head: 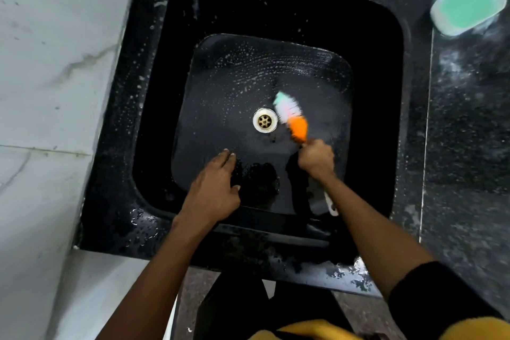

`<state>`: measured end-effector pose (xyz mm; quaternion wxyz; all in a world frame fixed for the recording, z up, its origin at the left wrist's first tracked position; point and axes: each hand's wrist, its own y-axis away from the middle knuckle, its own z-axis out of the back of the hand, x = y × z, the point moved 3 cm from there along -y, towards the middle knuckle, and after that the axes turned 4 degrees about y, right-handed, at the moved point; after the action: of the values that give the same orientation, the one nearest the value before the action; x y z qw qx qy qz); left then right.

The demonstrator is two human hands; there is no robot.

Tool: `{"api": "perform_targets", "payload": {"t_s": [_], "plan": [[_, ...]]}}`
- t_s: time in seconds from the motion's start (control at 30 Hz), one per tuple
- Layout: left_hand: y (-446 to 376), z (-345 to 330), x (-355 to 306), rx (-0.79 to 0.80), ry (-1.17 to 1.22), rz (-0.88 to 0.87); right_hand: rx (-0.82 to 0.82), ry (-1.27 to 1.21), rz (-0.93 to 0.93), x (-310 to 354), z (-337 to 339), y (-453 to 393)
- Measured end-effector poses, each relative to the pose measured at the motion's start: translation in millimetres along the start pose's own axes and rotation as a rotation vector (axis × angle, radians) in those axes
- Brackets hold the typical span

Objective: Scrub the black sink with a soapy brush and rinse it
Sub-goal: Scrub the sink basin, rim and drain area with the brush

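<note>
Glossy, sudsy square black sink [372,44]: my right hand [317,159] grips the orange-backed bristle brush [292,116]; left hand [215,188] rests flat, fingers relaxed.

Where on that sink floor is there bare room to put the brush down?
Free: the far floor between drain and back wall, and the left floor beyond the left hand. Crowded: right of the drain, where the right hand holds the brush.

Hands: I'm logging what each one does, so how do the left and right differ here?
The right hand grips the brush beside the drain; the left hand holds nothing. The right's fingers are curled, the left's spread flat. Both reach into the black sink.
</note>
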<state>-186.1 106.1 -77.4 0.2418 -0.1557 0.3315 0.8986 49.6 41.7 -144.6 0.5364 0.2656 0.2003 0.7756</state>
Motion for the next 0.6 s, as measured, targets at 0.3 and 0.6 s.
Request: {"api": "perform_targets", "payload": {"t_s": [0.3,0.6], "plan": [[-3,-2,1,0.023,0.004,0.003,0.246,0.407,0.404,0,-43,41],[-3,-4,5,0.02,0.015,0.011,-0.076,0.836,0.459,27,49,-26]]}}
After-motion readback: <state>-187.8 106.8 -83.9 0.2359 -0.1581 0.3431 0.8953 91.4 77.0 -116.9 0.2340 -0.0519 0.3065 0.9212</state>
